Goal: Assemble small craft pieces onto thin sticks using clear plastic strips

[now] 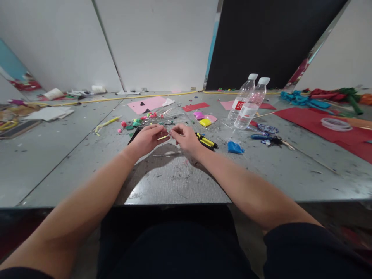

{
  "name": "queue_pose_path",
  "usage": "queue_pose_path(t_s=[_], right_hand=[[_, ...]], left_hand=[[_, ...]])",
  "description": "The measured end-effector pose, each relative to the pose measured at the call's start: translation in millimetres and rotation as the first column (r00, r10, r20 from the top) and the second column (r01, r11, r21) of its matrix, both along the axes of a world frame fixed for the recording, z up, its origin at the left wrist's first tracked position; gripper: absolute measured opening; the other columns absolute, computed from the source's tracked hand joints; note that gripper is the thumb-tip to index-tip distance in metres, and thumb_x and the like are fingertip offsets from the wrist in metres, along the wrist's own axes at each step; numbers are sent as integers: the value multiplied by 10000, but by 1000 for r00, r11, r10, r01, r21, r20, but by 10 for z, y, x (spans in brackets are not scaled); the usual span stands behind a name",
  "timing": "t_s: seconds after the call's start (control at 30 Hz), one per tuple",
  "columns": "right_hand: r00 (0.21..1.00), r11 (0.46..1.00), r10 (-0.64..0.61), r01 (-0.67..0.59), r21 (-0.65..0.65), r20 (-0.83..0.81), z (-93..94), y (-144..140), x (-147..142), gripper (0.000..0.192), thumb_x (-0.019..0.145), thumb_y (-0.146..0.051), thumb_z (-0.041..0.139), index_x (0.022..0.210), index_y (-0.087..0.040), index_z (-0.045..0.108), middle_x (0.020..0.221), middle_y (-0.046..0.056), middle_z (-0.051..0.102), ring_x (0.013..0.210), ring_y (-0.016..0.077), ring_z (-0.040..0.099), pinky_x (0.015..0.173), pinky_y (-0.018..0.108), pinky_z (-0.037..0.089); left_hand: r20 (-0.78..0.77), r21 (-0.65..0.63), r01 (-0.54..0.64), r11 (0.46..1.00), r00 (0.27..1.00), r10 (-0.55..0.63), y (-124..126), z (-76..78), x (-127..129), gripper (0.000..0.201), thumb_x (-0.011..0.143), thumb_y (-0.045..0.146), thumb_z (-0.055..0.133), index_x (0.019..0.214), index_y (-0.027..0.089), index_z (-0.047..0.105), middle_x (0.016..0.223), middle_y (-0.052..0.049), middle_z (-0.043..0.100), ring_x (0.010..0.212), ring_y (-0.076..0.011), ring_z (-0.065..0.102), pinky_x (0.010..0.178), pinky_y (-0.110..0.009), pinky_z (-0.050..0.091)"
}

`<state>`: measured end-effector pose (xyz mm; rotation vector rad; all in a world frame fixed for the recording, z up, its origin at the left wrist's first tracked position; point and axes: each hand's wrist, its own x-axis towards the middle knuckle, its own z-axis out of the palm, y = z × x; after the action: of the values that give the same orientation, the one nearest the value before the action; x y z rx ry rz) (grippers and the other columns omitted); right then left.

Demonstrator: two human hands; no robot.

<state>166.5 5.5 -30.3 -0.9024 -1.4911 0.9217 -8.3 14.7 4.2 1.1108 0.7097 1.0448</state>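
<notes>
My left hand (pixel 147 138) is held over the table with its fingers stretched out, loosely curved and a little apart. I can see no thing held in it. Close beside it, my right hand (pixel 185 138) has thumb and fingertips drawn together in a pinch; whatever they hold, if anything, is too small to make out. A yellow-and-black cutter-like tool (pixel 207 142) lies just right of the right hand. Beyond the hands are small green and pink pieces (pixel 136 122), a yellow packet (pixel 205 122) and a purple packet (pixel 199 115). A blue packet (pixel 235 147) lies farther right.
Two clear bottles (pixel 247 112) stand upright at right. Blue-handled pliers (pixel 263 137) and a thin stick (pixel 315 159) lie near them. Red sheets (pixel 308 122) cover the far right, with a clear tape roll (pixel 336 124) on top. A yellow cord (pixel 95 100) runs along the back.
</notes>
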Motion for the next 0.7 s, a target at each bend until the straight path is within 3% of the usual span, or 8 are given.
queue_pose_path(t_s=[0.17,0.3,0.7], right_hand=[[1000,999,12,-12,33,-2,21,-55,-18,250,830,-438,676,815,-221,553,773,-1,620,732,145,570,637,272,448],[999,995,-18,13,101,47,46,-92,-19,177,836,-374,648,797,-219,573,765,1,622,737,145,561,676,281,455],[998,985,-10,-1,173,62,16,-102,-47,186,845,-387,609,778,-220,563,704,-13,577,652,137,498,660,288,427]], left_hand=[[-62,-87,97,992,993,-103,8,-29,-28,141,794,258,804,812,158,707,831,-50,712,800,-142,679,804,-301,569],[-21,-62,88,994,996,-89,8,-40,-12,140,782,236,819,856,144,744,784,-45,703,725,-112,656,721,-248,544],[-51,-52,44,998,998,-46,0,-64,-7,168,703,193,864,766,136,719,760,-36,686,742,-124,666,778,-298,563]])
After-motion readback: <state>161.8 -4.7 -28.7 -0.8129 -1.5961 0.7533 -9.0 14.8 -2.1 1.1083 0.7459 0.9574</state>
